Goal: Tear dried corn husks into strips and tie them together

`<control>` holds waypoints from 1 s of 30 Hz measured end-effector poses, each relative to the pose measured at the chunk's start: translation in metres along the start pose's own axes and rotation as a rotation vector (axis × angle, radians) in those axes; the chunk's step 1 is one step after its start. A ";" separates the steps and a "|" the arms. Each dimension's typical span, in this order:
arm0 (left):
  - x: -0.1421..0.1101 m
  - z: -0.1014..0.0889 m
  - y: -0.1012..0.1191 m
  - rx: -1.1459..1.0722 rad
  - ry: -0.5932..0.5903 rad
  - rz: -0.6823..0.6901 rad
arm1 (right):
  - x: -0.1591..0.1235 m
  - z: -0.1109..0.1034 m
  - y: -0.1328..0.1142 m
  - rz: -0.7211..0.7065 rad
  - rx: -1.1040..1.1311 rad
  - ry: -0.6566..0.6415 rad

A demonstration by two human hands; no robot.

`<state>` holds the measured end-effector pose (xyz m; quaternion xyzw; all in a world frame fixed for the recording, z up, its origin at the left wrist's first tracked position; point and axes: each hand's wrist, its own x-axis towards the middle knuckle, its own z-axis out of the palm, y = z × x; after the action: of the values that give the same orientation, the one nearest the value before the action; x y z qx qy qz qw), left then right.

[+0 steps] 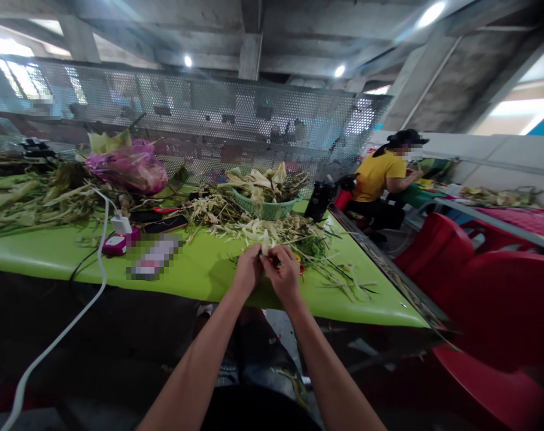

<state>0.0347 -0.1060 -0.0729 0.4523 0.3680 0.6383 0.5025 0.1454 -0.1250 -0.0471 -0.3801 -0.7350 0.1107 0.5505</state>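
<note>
Between my two hands stands a pale, leaf-like strip of husk (pixel 266 239), upright and tapering at the top. The fingers of my left hand (pixel 248 269) are closed around its lower end. My right hand (pixel 284 274) pinches the same piece from the other side. A red and yellow item (pixel 298 260) lies partly hidden behind my right hand; I cannot make out what it is. Just beyond the hands is a heap of pale shredded husk (pixel 236 232). Green plant strands (pixel 315 247) lie to the right.
A green basket (pixel 263 208) of dry husks stands behind the heap. Leftward are a blurred flat rectangle (pixel 155 257), a white plug (pixel 121 224) with cable, a pink plastic bag (pixel 128 167) and stalks (pixel 24 203). Red chairs (pixel 491 299) and a person in yellow (pixel 379 173) are right.
</note>
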 end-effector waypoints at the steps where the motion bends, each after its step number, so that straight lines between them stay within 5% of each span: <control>1: 0.002 -0.002 0.000 0.024 0.018 0.011 | -0.001 0.000 0.002 0.027 0.018 0.038; 10: 0.008 -0.009 0.007 -0.054 -0.013 -0.068 | 0.002 0.002 0.020 0.209 0.116 0.099; 17: 0.002 -0.006 0.014 -0.223 -0.096 -0.162 | 0.005 -0.003 0.019 0.137 0.023 0.069; 30: 0.005 -0.007 0.010 -0.228 -0.028 -0.160 | 0.003 -0.003 0.003 -0.127 -0.270 -0.053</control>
<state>0.0244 -0.1032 -0.0651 0.3703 0.3212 0.6274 0.6050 0.1488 -0.1209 -0.0457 -0.4002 -0.7801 -0.0143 0.4808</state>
